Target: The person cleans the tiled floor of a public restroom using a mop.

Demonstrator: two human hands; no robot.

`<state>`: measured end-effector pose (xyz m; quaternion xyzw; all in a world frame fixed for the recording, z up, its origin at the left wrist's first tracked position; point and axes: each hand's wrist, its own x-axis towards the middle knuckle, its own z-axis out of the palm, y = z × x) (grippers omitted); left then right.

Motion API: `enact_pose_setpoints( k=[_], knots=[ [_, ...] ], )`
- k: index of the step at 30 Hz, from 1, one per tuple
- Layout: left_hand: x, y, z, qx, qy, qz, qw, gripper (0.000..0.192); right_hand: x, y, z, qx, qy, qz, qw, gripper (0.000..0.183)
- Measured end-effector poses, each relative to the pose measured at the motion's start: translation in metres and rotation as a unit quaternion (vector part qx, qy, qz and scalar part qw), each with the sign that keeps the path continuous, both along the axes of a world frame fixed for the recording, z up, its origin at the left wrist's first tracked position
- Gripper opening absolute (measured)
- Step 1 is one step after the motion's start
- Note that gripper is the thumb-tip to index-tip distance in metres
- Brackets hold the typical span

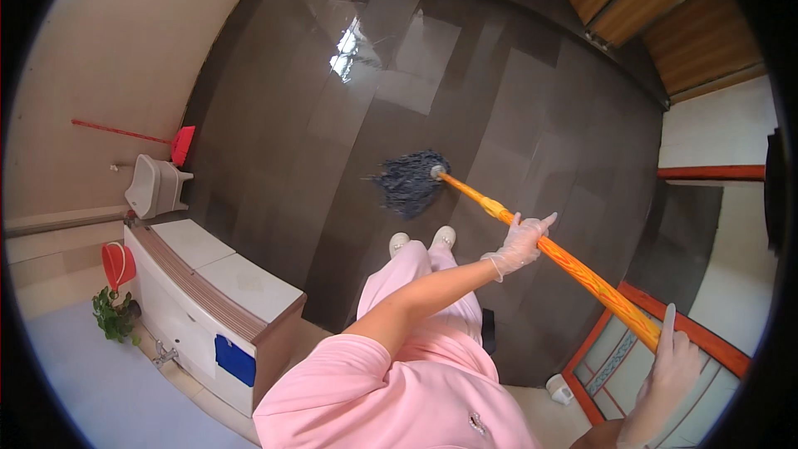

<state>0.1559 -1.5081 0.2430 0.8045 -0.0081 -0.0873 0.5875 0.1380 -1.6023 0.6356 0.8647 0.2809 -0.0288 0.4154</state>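
A string mop with a dark blue-grey head (410, 182) rests on the grey plank-patterned floor (268, 112), just beyond my shoes. Its orange and yellow patterned handle (592, 287) slants down to the right. Partway along the handle my left hand (520, 243), in a clear thin glove, is wrapped around it with the thumb or a finger sticking out. My right hand (673, 368), gloved the same way, grips the upper end of the handle at the lower right, one finger pointing up along it.
To the left stand a white sink cabinet (212, 305), a white plastic stool (156, 187), a red broom (182, 145) and a red bucket (118, 265). A red-framed glass door (679, 324) and a small white bin (559, 390) are at right. Wooden cabinets (654, 0) line the far side. Light glares on the floor.
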Motion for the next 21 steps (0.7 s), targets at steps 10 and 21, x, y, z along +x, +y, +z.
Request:
enact_pose_setpoints(
  k=[10, 21],
  knots=[
    [0.059, 0.03, -0.054, 0.132, -0.1, 0.076, 0.983, 0.047, -0.022, 0.048, -0.051, 0.149, 0.008, -0.099, 0.984, 0.056],
    [0.129, 0.202, -0.133, 0.23, -0.138, 0.074, 0.961, 0.013, 0.071, 0.129, -0.156, 0.196, 0.316, -0.19, 0.908, 0.069]
  ],
)
